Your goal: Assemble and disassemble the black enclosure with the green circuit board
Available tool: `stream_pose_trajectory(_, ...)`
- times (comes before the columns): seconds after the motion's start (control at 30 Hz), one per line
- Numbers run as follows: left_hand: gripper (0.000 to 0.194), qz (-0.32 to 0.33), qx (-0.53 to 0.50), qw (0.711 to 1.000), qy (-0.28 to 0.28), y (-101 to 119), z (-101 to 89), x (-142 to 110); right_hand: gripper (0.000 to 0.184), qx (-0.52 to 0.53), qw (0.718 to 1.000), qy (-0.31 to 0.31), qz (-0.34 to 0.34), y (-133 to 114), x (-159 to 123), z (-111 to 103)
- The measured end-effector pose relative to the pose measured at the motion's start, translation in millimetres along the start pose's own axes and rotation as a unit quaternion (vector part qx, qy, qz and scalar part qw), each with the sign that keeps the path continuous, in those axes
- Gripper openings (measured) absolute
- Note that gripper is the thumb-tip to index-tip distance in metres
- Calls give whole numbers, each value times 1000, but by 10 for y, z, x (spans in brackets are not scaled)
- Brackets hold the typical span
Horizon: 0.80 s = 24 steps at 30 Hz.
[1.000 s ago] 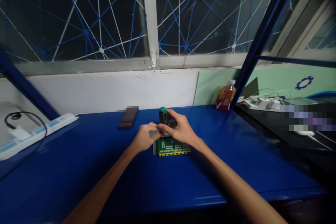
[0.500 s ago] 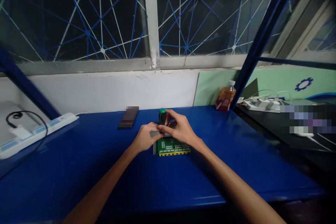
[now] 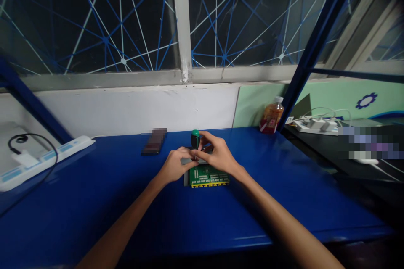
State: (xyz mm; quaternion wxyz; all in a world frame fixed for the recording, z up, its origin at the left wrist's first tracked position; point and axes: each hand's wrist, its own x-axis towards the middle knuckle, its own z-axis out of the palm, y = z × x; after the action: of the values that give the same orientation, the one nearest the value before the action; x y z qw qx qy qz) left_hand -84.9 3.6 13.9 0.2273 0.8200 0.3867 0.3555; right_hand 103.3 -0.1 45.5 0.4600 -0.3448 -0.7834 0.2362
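Observation:
A screwdriver (image 3: 195,138) with a green-and-black handle stands nearly upright over a green circuit board (image 3: 210,175). My right hand (image 3: 219,153) is closed around the lower part of its handle. From the other side, my left hand (image 3: 176,164) has its fingers and thumb pinched close to the screwdriver's shaft, at the board's far part. What sits in that pinch is hidden. Along the board's near edge runs a yellow strip with a row of light connectors in front of it. A grey part shows under my fingers. The screwdriver's tip cannot be made out.
Behind my left hand a dark phone-like slab (image 3: 154,142) lies on the blue table (image 3: 176,222). A white power strip (image 3: 47,162) with a black cable is at the left. A drink bottle (image 3: 272,115) stands at the back right, near a blue frame post (image 3: 312,50).

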Motion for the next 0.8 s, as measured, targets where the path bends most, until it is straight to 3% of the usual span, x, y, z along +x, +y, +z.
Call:
stream_pose_trajectory(0.13,13,-5,-11,1000,-6,-17,3,3,42,-20,1000,-4,-2,-48,0,-30)
stream_pose_trajectory(0.37,13,18,-5,999,-34,-22,-19,8,47,41,999,-14,0,37,-1,5)
stream_pose_trajectory(0.57,13,-4,-8,1000,4,-37,-1,-5,39,-13,1000,-12,5,-24,4,-12)
stream_pose_trajectory(0.8,12,14,-34,999,-24,-45,-8,2,20,-11,999,-40,4,-85,-8,-36)
